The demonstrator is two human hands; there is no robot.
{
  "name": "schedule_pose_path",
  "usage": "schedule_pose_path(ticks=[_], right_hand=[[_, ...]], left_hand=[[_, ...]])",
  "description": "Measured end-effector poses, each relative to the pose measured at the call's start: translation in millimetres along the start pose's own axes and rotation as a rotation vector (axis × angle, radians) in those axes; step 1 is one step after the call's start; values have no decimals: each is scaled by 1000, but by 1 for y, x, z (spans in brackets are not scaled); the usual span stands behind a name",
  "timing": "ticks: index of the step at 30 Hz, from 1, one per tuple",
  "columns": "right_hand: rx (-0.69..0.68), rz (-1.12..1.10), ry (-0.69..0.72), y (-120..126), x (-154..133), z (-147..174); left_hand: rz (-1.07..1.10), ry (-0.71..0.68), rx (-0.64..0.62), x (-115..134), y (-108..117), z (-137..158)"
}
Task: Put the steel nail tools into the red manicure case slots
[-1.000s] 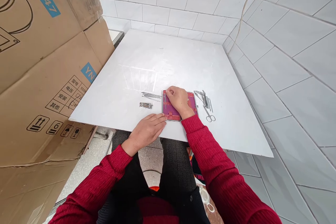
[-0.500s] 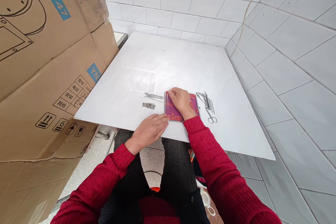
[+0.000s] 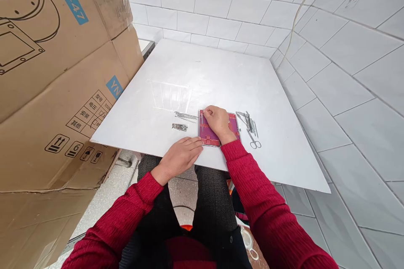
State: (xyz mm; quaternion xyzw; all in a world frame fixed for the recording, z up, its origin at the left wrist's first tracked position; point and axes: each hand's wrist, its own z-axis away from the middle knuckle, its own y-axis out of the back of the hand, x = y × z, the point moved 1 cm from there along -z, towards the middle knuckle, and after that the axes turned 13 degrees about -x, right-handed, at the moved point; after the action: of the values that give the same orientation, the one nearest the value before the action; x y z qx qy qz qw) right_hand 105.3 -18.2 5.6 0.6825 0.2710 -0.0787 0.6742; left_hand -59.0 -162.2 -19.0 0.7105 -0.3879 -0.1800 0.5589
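Observation:
A manicure case [image 3: 208,140] with a purple and red lining and elastic loops lies unfolded near the table's front edge. My right hand [image 3: 217,118] is over it, thumb and fingers pinched at the upper left part, where a thin metal manicure tool [image 3: 202,120] runs down from the fingertips into the loops. The hand hides the middle of the case. My left hand [image 3: 182,154] lies flat with its fingers stretched out, fingertips touching the case's lower left edge. Left of the case are nail clippers [image 3: 179,127] and several slim metal tools [image 3: 186,116].
Small scissors [image 3: 255,144] and a cluster of metal nippers and tools [image 3: 248,122] lie right of the case. A large cardboard box [image 3: 69,92] stands against the white table's [image 3: 221,71] left side. Tiled walls [image 3: 362,71] border the back and right.
Both hands keep nearly the same pose at the case. The whole view has shifted very slightly; nothing on the table has visibly moved.

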Motion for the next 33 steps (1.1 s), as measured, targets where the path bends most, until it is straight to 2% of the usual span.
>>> schedule_pose_path(ticks=[3,5,8,10,15,27,30,33], right_hand=[[6,6,52,2,-6,3],[-7,10,139,4,-15,5],[-97,54,265,3,-36,5],[-166,116,297,1,-51,2],[-250,251,269,-8,-74,-14],[-398,477,237,-10,-92,-26],[-406,463,261,-10,-91,-26],[-381,294,280,-6,-81,-29]], left_hand=[[-1,4,2,0,0,0],[-1,5,10,0,0,0],[6,9,13,1,1,0],[13,12,8,1,2,-1],[33,22,-15,1,2,-1],[7,5,35,-1,-2,2],[10,4,27,-1,-1,2],[10,11,18,-1,-1,1]])
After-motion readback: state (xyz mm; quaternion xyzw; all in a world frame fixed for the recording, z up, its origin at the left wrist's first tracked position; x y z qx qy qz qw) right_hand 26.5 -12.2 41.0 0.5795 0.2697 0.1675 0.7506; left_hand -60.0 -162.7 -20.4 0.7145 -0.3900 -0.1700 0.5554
